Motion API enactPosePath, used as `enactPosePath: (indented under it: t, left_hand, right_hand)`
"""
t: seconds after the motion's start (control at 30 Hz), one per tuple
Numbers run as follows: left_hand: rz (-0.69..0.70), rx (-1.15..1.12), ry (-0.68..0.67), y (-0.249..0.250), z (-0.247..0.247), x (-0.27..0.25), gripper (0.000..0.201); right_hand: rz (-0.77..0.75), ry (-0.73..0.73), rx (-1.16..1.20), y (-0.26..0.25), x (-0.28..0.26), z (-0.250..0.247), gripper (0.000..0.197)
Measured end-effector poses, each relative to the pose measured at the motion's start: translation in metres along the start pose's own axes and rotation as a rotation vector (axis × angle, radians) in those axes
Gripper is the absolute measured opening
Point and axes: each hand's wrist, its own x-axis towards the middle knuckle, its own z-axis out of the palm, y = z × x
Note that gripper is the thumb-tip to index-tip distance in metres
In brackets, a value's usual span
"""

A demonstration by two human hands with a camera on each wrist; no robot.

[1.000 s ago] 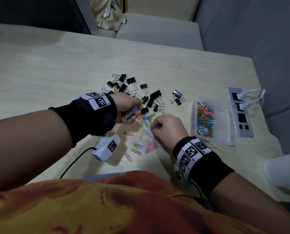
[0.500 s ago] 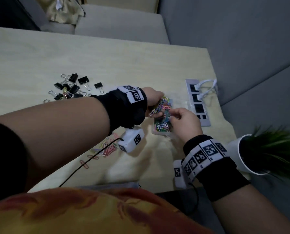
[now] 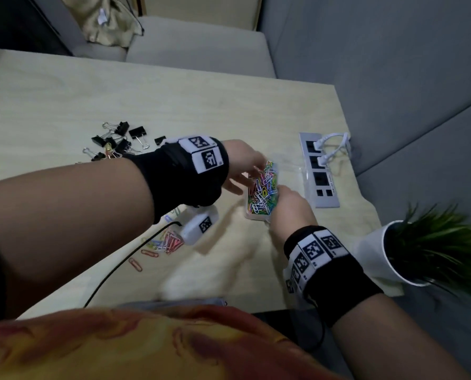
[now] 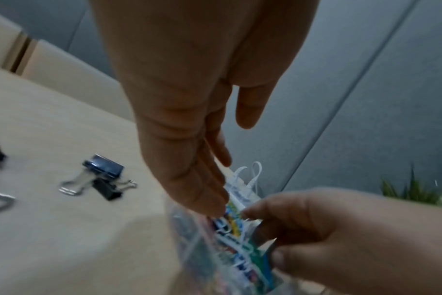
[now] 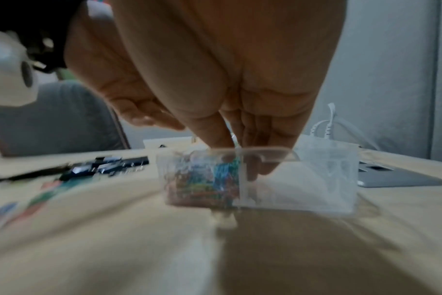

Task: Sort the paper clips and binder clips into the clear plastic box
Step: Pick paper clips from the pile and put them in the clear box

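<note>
Head view gives me the clear plastic box (image 3: 289, 171) sitting on the table (image 3: 64, 111) directly between my two hands, its left compartment heaped with coloured paper clips (image 3: 264, 192), the right compartment showing nothing I can make out. My left hand (image 3: 242, 167) hangs over the far left edge of the box with fingers (image 4: 207, 191) straight and loose, tips just above the heap, gripping nothing that I can see. My right hand (image 3: 290, 208) is at the near end of the box; from the right wrist view its fingers (image 5: 253, 135) reach down inside, against the divider wall. Whether they pinch a clip I cannot tell, the picture is too smeared. Loose paper clips (image 3: 165, 242) lie below my left forearm, near the wrist camera. Black binder clips (image 3: 119, 141) sit in a cluster beyond my left forearm. Beyond my right hand, just past the box, lies a power strip (image 3: 320, 174), and a potted plant (image 3: 431, 242) stands to the right of that wrist
</note>
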Motion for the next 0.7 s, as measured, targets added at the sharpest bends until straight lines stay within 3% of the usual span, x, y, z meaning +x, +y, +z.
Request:
enactPosePath:
  t: [0.13, 0.3, 0.43, 0.5, 0.57, 0.63, 0.7]
  left_hand:
    - [0.073, 0.277, 0.084, -0.033, -0.029, -0.015, 0.017]
    - [0.062, 0.815, 0.171, -0.077, -0.07, -0.049, 0.014]
    - [-0.041, 1.138, 0.161, -0.116, -0.094, -0.074, 0.056]
    - [-0.099, 1.219, 0.128, -0.133, -0.1, -0.083, 0.08]
    - [-0.138, 1.293, 0.119, -0.151, -0.102, -0.09, 0.099]
    - [-0.153, 1.327, 0.154, -0.166, -0.1, -0.095, 0.108]
    - [-0.116, 1.319, 0.222, -0.178, -0.096, -0.094, 0.104]
  right_hand:
    - [-0.131, -0.001, -0.03, -0.006, -0.009, 0.004, 0.035]
    - [-0.217, -0.015, -0.02, -0.025, -0.016, 0.013, 0.033]
    - [-0.2, -0.046, -0.006, -0.044, -0.019, 0.019, 0.035]
    - [-0.196, 0.027, 0.007, -0.055, -0.025, 0.023, 0.037]
    - [-0.327, 0.132, 0.033, -0.066, -0.037, 0.026, 0.049]
    - [-0.496, 0.054, 0.07, -0.08, -0.052, 0.031, 0.057]
    - [-0.547, -0.136, 0.015, -0.093, -0.065, 0.043, 0.068]
